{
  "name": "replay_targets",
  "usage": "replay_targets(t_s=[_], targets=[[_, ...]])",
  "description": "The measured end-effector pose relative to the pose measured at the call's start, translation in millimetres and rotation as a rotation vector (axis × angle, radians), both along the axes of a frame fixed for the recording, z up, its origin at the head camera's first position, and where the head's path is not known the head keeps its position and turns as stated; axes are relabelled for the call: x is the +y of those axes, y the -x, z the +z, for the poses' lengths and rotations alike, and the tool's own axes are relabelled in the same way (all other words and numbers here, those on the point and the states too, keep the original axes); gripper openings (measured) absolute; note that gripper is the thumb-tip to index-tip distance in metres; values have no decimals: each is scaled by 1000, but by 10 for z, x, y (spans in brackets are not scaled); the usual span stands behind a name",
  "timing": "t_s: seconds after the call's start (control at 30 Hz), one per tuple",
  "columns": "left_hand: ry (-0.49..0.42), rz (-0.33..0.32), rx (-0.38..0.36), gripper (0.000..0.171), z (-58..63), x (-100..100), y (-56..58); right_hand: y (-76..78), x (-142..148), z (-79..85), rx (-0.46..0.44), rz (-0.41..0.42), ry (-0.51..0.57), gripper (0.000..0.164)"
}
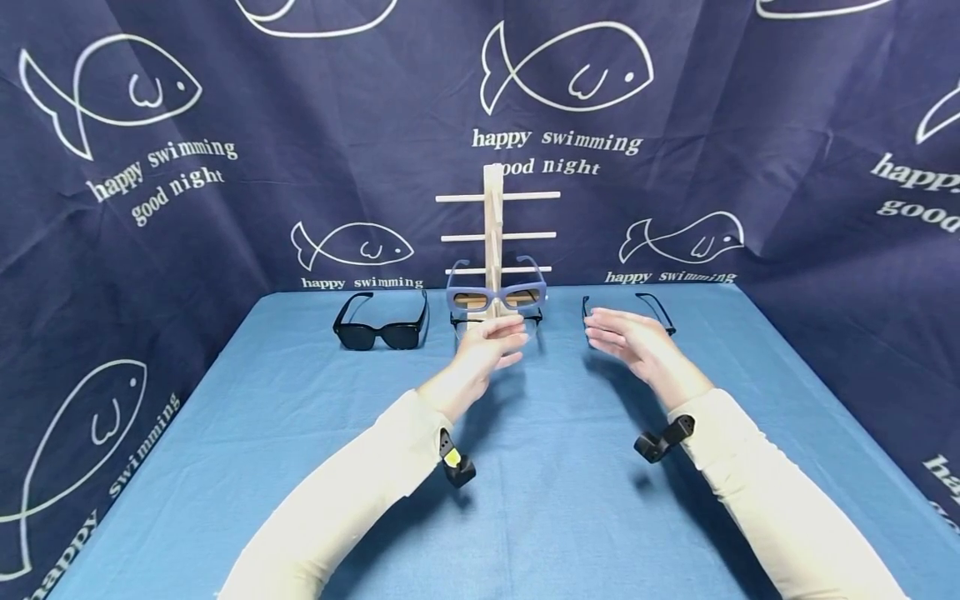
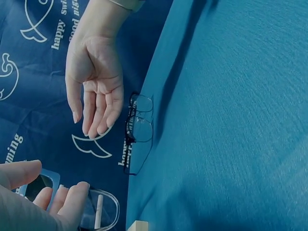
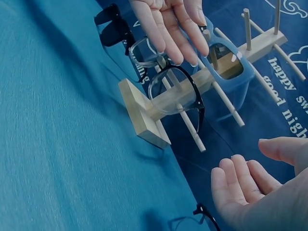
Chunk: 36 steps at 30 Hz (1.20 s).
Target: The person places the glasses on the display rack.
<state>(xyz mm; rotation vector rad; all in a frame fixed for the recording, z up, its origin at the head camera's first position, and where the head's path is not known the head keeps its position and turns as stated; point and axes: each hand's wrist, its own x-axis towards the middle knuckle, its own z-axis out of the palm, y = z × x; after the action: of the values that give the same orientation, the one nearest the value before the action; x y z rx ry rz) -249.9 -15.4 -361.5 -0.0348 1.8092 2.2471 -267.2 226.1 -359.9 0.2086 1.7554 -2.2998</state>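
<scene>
- While both hands hover apart over the table (image 1: 555,492), each grip is released, fingers loosely extended: the left hand (image 1: 486,357) before the wooden rack (image 1: 492,208), the right hand (image 1: 633,343) near the thin black glasses (image 2: 140,129) on the tabletop.
- Blue-framed glasses (image 1: 491,294), thick-rimmed with brownish lenses, sit on the rack; below hang clear-lensed glasses (image 3: 185,74) with black upper rims.
- In the head view, the left hand covers part of the clear-lensed pair; the right hides most of the thin pair's front.
- Blue-framed lenses face the person, temples running back, long axis left to right.
</scene>
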Motion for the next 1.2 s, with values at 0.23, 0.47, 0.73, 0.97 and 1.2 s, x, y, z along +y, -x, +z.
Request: replay_targets(t_s=[0.23,0.47,0.73,0.97,1.2], targets=[[7,-10,-11,46,-13,47,17,-22,151,10,3,0,11,20],[1,-12,-12,45,18,99,43,2,301,27,-14,-34,27,15],[31,0,-20,43,13,256,47,-1,454,12,-6,-61,14,14],[58,-13,-6,42,5,367,85,30,589,14,4,-82,41,24],[63,-17,-17,41,-5,446,115,70,723,25,42,-79,63,24]])
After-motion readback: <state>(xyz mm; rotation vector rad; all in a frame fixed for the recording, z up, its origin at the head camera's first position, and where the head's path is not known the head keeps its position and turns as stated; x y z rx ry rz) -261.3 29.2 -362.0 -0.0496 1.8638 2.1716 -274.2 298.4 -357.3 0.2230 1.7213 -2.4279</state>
